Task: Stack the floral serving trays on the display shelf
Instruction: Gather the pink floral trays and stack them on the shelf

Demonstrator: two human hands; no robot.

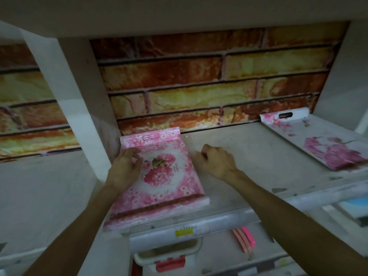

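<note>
Left hand (124,166) rests flat, fingers relaxed, on the pink floral tray stack (159,176) at the shelf (249,156) front-left edge; right hand (216,158), fingers loosely curled, holds nothing. Yellow label (184,232) unreadable.

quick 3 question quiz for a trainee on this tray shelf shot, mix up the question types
1. True or false: the left hand rests on the pink floral tray stack.
2. What does the right hand touch? A) that stack's right edge B) the white floral tray C) nothing
3. Fill in: behind the shelf is a ___-pattern backing.

Key: 1 true; 2 A; 3 brick
</note>
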